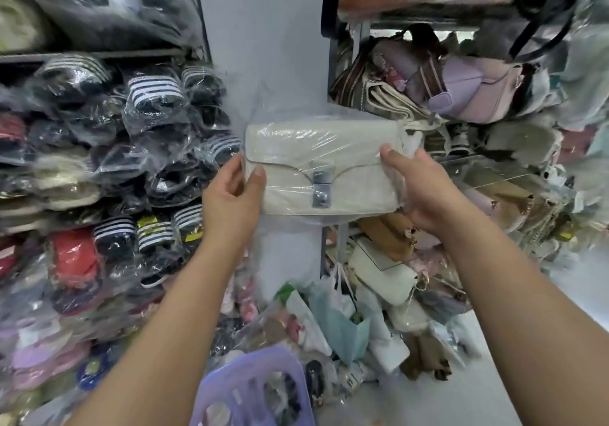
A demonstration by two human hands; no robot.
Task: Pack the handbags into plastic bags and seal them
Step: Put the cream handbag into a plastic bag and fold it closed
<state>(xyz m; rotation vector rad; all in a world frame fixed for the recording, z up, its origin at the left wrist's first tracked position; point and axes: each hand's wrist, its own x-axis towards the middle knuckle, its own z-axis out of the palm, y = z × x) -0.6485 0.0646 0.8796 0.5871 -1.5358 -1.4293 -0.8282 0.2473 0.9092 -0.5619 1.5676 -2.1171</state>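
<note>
Standing by the shelves, I see a person hold a handbag (321,168) up in the air with both hands. The handbag is cream and lies with its long side across. It has a flap on the front and a silver clasp (321,189) in the middle. It sits inside a clear plastic bag (280,109). The plastic is tight and shiny over the front. Some loose plastic sticks up above the handbag and some hangs below it. I cannot tell if the plastic bag is sealed.

The left hand (230,194) grips the left end of the handbag. Its thumb lies on the front and its fingers go round the back, out of sight. The right hand (418,188) grips the right end the same way, with its thumb on the front near the top corner. Both hands hold it through the plastic.

To the left is a shelf (99,54) packed full of slippers (155,92) in clear wrap. Many of them are black with white stripes. Some lower down are red or pink. To the right is another rack stuffed with bags. A lilac bag (478,92) sits near its top, and a brown bag (389,231) sits just under the right hand. A heap of bags and wrap lies on the floor below. Near the person, low down between the two arms, is a purple basket (211,389) with holes in its side.
</note>
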